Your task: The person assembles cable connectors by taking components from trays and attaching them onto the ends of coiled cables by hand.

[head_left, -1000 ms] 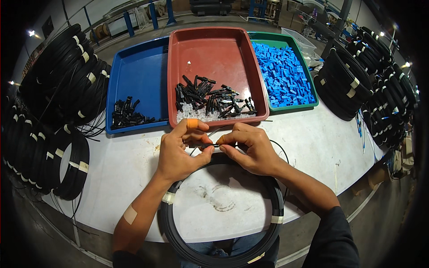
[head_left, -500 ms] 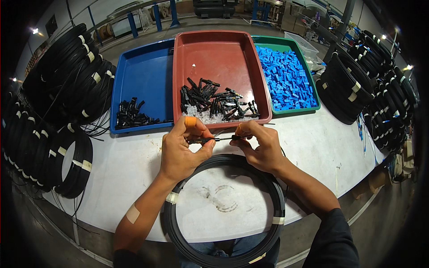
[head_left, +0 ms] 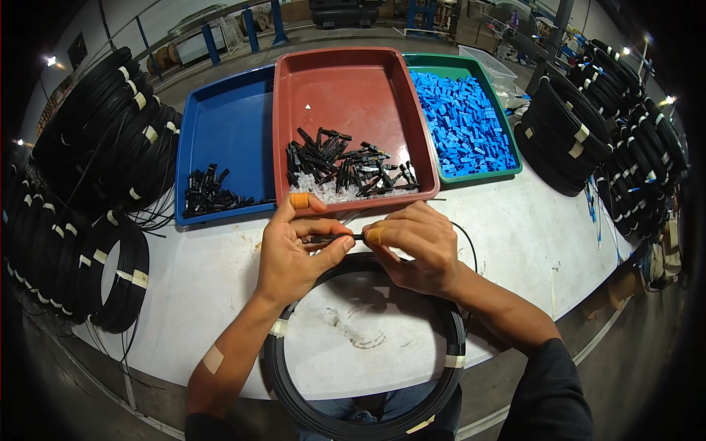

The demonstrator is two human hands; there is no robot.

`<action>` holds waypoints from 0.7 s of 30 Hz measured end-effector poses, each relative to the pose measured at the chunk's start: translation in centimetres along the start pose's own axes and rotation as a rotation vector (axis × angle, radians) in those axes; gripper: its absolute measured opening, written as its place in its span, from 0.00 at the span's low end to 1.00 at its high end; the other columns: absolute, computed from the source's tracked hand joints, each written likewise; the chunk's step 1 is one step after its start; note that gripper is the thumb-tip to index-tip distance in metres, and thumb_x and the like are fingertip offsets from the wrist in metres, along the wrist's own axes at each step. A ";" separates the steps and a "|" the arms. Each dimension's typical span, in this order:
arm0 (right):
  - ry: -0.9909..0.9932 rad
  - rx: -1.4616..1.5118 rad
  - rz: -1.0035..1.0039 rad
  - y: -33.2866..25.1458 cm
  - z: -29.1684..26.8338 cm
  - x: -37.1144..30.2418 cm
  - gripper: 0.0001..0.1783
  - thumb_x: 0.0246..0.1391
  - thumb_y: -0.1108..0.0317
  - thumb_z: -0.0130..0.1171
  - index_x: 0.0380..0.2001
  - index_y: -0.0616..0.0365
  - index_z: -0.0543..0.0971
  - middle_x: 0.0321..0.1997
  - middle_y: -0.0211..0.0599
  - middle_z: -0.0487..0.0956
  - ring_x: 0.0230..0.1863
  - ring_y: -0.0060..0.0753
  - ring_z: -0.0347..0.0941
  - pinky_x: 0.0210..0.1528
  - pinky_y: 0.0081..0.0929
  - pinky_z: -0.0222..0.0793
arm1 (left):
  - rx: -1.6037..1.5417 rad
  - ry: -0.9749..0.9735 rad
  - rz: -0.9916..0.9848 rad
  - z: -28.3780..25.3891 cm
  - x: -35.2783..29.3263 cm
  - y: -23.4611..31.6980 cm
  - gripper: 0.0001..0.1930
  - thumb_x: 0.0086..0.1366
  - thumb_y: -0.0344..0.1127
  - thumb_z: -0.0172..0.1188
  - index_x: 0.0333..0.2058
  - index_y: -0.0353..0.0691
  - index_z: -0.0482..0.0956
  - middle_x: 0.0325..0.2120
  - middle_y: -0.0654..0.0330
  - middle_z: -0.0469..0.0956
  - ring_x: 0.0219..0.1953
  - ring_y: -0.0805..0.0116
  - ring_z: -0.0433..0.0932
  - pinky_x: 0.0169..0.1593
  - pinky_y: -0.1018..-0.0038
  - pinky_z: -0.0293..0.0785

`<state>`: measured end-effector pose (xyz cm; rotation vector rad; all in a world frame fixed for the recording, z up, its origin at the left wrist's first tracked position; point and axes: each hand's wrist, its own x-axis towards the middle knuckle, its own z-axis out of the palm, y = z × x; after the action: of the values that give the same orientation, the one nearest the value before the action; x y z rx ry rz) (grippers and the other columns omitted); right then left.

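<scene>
My left hand (head_left: 285,257) pinches a slim black connector (head_left: 321,239) between thumb and fingers, just in front of the red tray. Its right end meets the fingertips of my right hand (head_left: 418,244), which are closed on a small black part, mostly hidden by the fingers. Orange tape wraps a finger on each hand. Below both hands lies a coil of black cable (head_left: 457,334), bound with pale tape and overhanging the near table edge. A loose stretch of black cable (head_left: 473,246) arcs out beside my right hand.
Ahead stand a blue tray (head_left: 228,106) with black connectors, a red tray (head_left: 346,81) with black connectors and clear pieces, and a green tray (head_left: 471,66) full of blue clips. Cable coils (head_left: 121,275) crowd the left; more coils (head_left: 562,140) stand at the right.
My right hand has moved left, closing the gap to my left hand. The thin stretch that showed between them is mostly covered. The view has shifted slightly.
</scene>
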<state>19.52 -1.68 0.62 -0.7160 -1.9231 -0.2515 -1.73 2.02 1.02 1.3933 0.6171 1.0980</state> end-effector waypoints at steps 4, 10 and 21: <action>-0.002 -0.028 -0.132 0.0 -0.2 0.2 0.13 0.41 0.76 0.71 0.34 0.61 0.83 0.35 0.40 0.84 0.28 0.34 0.79 0.28 0.28 0.70 | -0.054 -0.047 -0.010 0.3 -0.1 0.6 0.27 0.58 0.20 0.70 0.49 0.37 0.62 0.36 0.49 0.85 0.39 0.71 0.84 0.44 0.79 0.82; 0.000 0.005 -0.266 0.3 -0.6 0.2 0.10 0.43 0.75 0.68 0.32 0.64 0.83 0.35 0.45 0.84 0.26 0.32 0.79 0.24 0.27 0.73 | -0.016 -0.067 -0.047 0.4 -0.4 0.8 0.27 0.58 0.19 0.70 0.49 0.36 0.62 0.33 0.47 0.86 0.35 0.70 0.85 0.40 0.79 0.83; -0.304 0.484 0.625 -0.9 -1.8 1.3 0.09 0.46 0.80 0.71 0.32 0.64 0.82 0.28 0.42 0.84 0.30 0.30 0.82 0.31 0.27 0.76 | 0.432 -0.065 0.240 0.8 -1.1 0.5 0.23 0.56 0.22 0.73 0.46 0.34 0.70 0.31 0.49 0.87 0.35 0.73 0.85 0.37 0.81 0.81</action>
<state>19.91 -2.74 2.73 -1.0112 -1.8251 0.7207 -1.64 0.66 1.37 1.9079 0.6789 1.1433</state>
